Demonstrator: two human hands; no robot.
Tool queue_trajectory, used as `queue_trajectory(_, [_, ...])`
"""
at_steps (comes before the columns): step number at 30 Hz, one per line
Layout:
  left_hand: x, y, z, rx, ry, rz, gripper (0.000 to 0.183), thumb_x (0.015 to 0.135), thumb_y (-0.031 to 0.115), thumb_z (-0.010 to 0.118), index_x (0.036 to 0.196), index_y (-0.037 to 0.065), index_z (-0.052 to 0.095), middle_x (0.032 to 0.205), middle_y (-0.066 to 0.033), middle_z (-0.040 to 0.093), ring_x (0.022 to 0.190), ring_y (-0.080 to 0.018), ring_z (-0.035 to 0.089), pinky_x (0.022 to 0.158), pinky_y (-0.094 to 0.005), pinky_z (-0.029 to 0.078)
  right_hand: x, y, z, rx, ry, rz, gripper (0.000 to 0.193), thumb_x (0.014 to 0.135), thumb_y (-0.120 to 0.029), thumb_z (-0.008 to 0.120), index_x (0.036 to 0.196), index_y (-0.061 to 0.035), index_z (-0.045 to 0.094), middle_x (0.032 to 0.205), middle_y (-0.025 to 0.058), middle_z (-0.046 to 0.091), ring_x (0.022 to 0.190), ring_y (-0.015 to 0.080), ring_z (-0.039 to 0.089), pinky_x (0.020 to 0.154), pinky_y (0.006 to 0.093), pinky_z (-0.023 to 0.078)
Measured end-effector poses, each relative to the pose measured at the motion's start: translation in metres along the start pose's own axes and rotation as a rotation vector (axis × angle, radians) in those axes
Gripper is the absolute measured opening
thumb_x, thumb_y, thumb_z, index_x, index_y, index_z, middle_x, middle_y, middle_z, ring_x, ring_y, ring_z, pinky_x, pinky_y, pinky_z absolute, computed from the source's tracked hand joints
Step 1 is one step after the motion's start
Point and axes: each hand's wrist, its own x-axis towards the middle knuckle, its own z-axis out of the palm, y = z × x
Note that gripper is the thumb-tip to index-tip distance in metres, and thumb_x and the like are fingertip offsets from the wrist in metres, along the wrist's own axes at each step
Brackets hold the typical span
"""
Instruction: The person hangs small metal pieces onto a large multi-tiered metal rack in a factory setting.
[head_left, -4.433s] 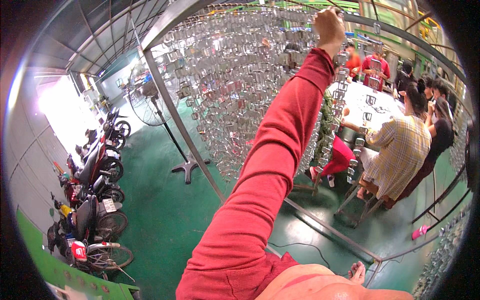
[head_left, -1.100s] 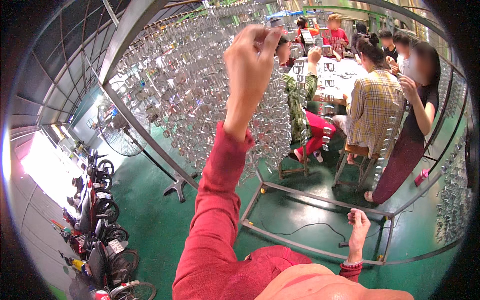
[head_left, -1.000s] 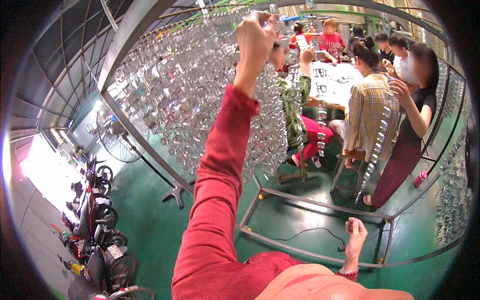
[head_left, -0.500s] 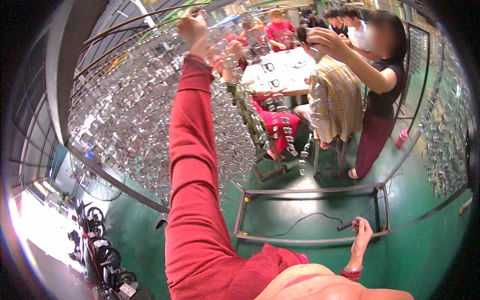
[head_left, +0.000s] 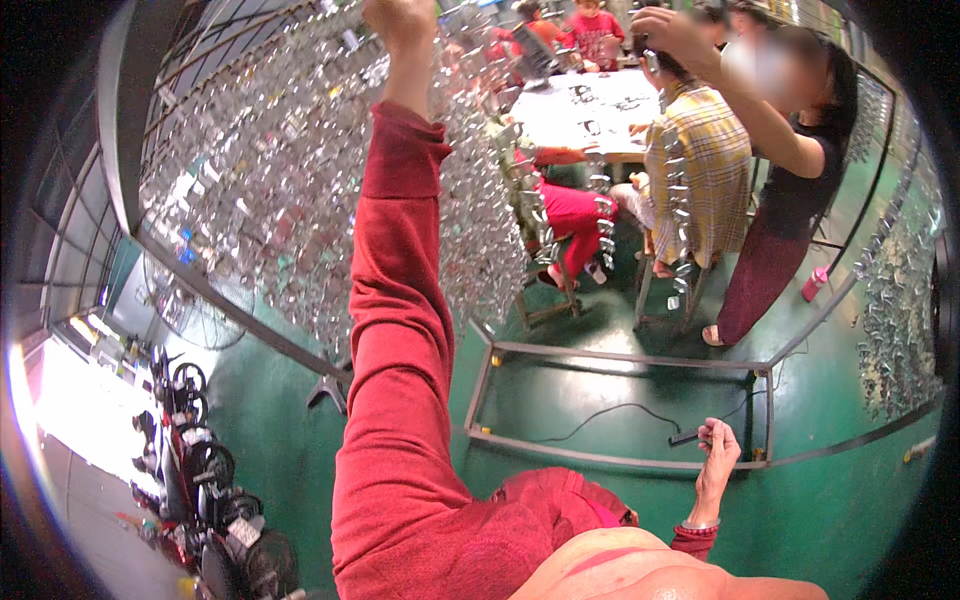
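The left hand [head_left: 400, 22], its red sleeve [head_left: 395, 330] stretched upward, grips among hanging strings of clear glass pieces [head_left: 300, 170]. The right hand [head_left: 718, 445] hangs low, holding a small dark tool [head_left: 686, 437] above the green floor [head_left: 600, 400].

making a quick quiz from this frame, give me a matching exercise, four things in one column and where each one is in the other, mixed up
Things:
1. left hand
2. right hand
3. white table
4. parked bikes

Places:
A. lower left, by the bright opening
B. raised high among the hanging metal pieces
C. low at the person's side, above the green floor
D. top of the picture, with people seated around it

Pairs: 1-B, 2-C, 3-D, 4-A
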Motion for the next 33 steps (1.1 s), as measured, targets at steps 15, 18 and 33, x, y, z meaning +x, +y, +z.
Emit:
queue_trajectory(15, [-0.058,0.049,-0.133,-0.580,-0.110,-0.194,0.013,0.076,0.008,0.064,0.088,0.002,0.064,0.075,-0.0046,0.065,0.066,-0.0095,0.059,0.059,-0.0233,0.045,0.053,0.062,0.006,-0.066,-0.470,0.126,0.026,0.087,-0.033,0.053,0.093,-0.0088,0.059,0.073,0.0008,0.060,0.061,0.0074,0.053,0.051,0.0194,0.038])
queue_trajectory(18, [-0.059,0.052,-0.161,-0.529,-0.126,-0.256,0.019,0.080,0.012,0.062,0.095,0.002,0.059,0.079,-0.0038,0.063,0.068,-0.0085,0.058,0.060,-0.0215,0.044,0.016,0.015,0.053,-0.067,-0.407,0.045,0.025,0.088,-0.032,0.053,0.091,-0.0083,0.060,0.073,0.0007,0.061,0.060,0.0073,0.053,0.050,0.0196,0.038])
queue_trajectory(33, [-0.012,-0.008,-0.299,-0.567,-0.005,-0.466,0.011,0.084,0.019,0.057,0.080,0.009,0.055,0.061,-0.0003,0.053,0.053,-0.0124,0.051,0.050,-0.0244,0.042,-0.007,0.018,0.077,-0.083,-0.460,0.096,0.025,0.089,-0.026,0.050,0.089,-0.0034,0.061,0.075,0.0003,0.058,0.069,0.0071,0.052,0.059,0.0207,0.038])
